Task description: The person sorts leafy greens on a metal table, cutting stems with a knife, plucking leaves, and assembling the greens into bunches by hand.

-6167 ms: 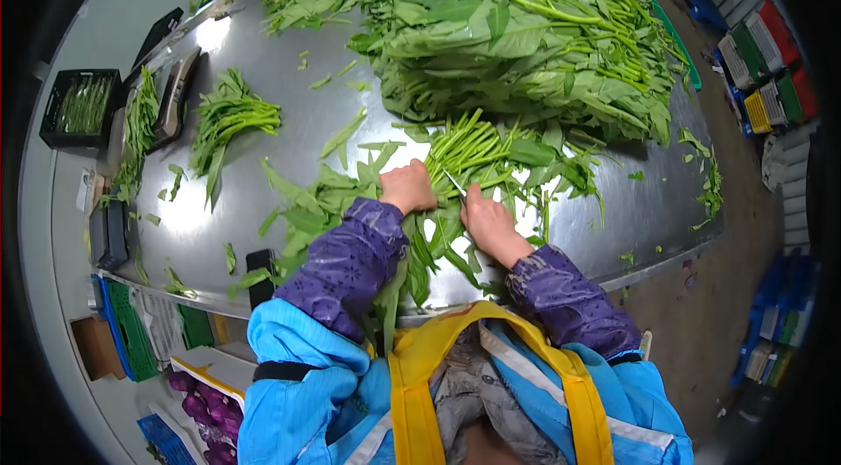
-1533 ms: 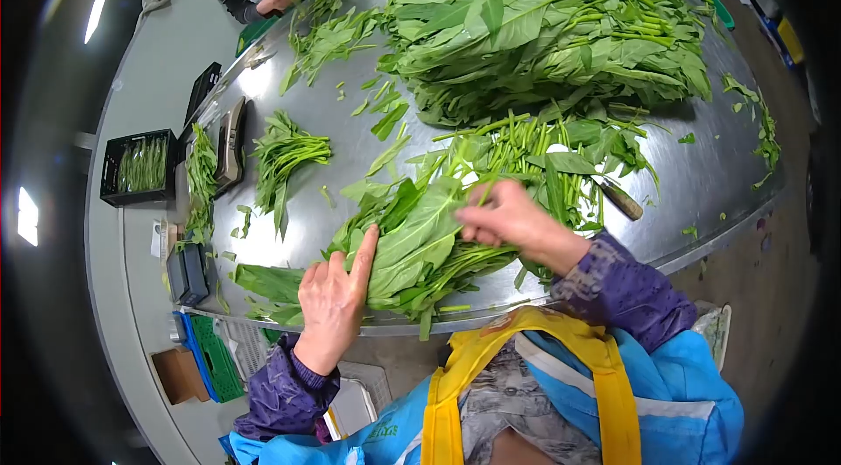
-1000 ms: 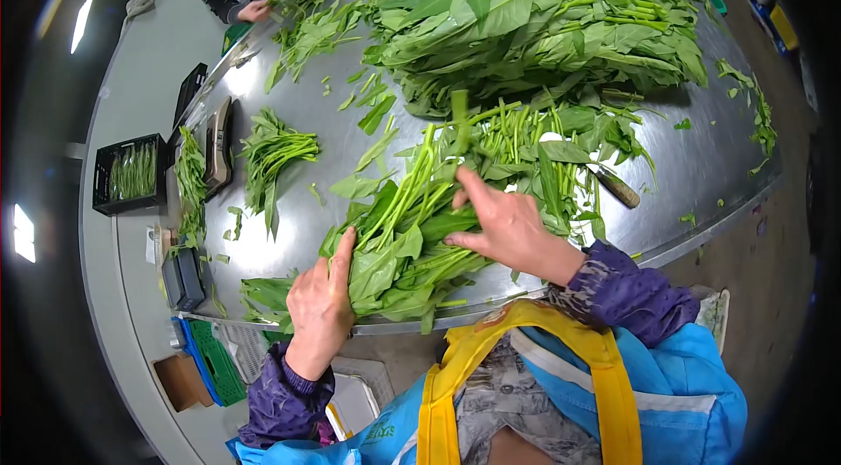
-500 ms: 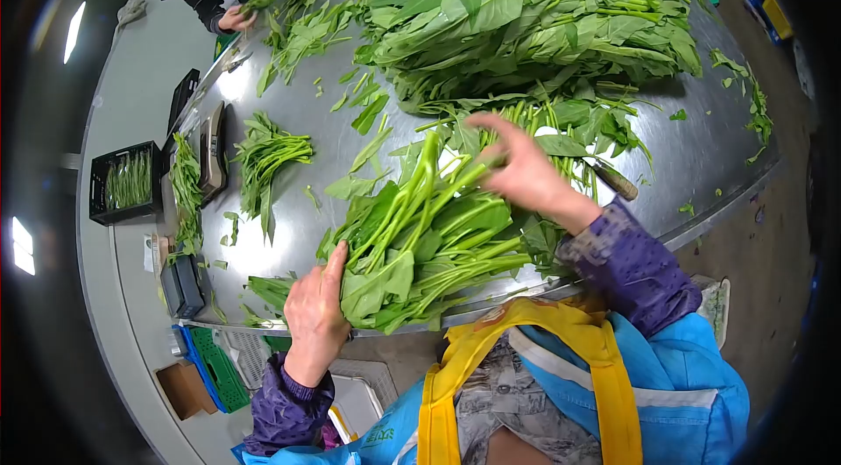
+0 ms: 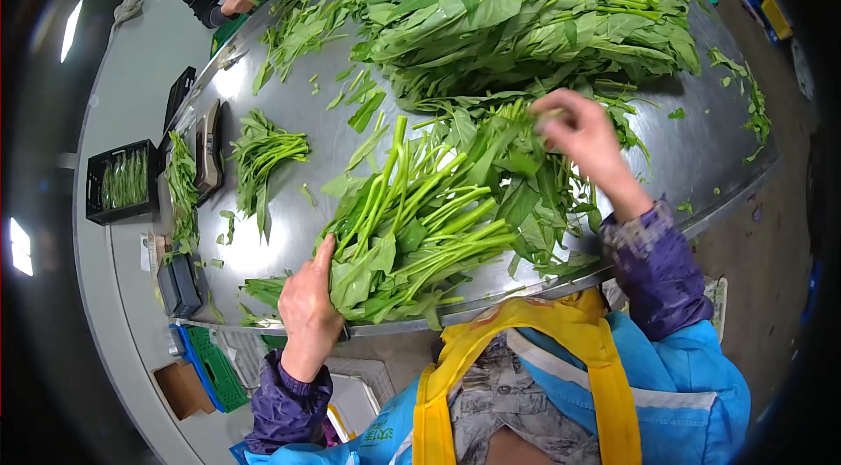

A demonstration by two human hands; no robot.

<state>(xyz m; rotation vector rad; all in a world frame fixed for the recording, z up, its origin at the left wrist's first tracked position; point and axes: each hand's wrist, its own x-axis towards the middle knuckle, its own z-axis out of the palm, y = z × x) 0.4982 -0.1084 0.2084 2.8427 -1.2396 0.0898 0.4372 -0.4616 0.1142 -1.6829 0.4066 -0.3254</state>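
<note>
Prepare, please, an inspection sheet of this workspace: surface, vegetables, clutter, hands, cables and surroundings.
Surface: metal table, shiny, with bright reflections.
Job's things: bunch of leafy greens near the close edge, its stems fanned out; large pile of greens behind it.
Clutter: loose leaves scattered left of the pile; small bunch lying apart.
Left hand: against the left side of the bunch of leafy greens.
Right hand: blurred, at the greens right of that bunch; whether it holds anything cannot be told.
Cables: nothing seen.
Surroundings: black crate of greens beyond the left edge; another person's hand at far left.
</note>
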